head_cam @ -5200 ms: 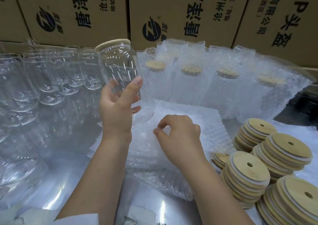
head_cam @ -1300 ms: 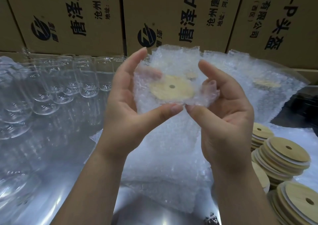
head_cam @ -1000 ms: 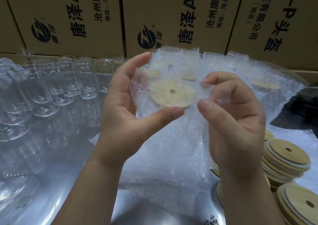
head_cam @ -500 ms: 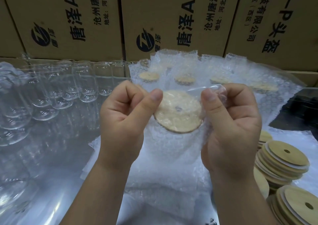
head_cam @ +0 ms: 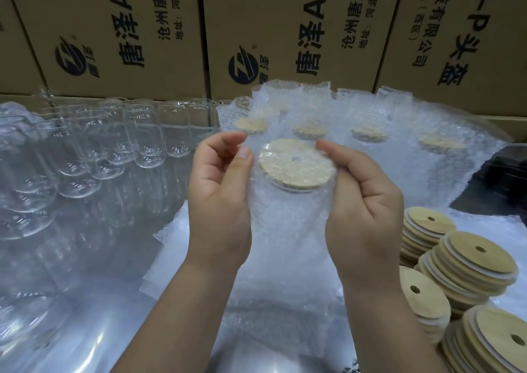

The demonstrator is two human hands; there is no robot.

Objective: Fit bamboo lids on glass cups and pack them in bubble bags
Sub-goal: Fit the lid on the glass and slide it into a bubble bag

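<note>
A: What sits at the centre?

B: A glass cup [head_cam: 300, 192] with a bamboo lid [head_cam: 296, 164] on it, inside a bubble bag [head_cam: 285, 247]. Two bare hands hold it up over the table [head_cam: 85, 301]. The lid faces the camera, and its small hole shows through the plastic.

A: How do the hands hold it?

B: The left hand [head_cam: 219, 201] grasps the bag at 9 o'clock of the lid, fingers curled and thumb against the plastic. The right hand [head_cam: 365, 210] grasps it at 3 o'clock, fingers curled at the bag's side, with one tip touching the lid's edge.

A: Has anything changed?

B: Yes. Half a second ago both hands were tight fists pinching the bag's mouth beside the lid. Now the grips are looser and the plastic lies over the lid. Five seconds ago the cup was bare in the left hand, while the right pinched a bag lying on the table.

A: What surrounds it?

B: At 4 o'clock, lid stacks [head_cam: 470, 261] sit on the table. From 9 to 10 o'clock, empty cups [head_cam: 114, 150] lie in rows. At 1 o'clock, behind the hands, packed cups [head_cam: 369, 133] stand in a row, their lids pale through the bags. Boxes [head_cam: 285, 30] with printed lettering form a wall at 12 o'clock.
</note>
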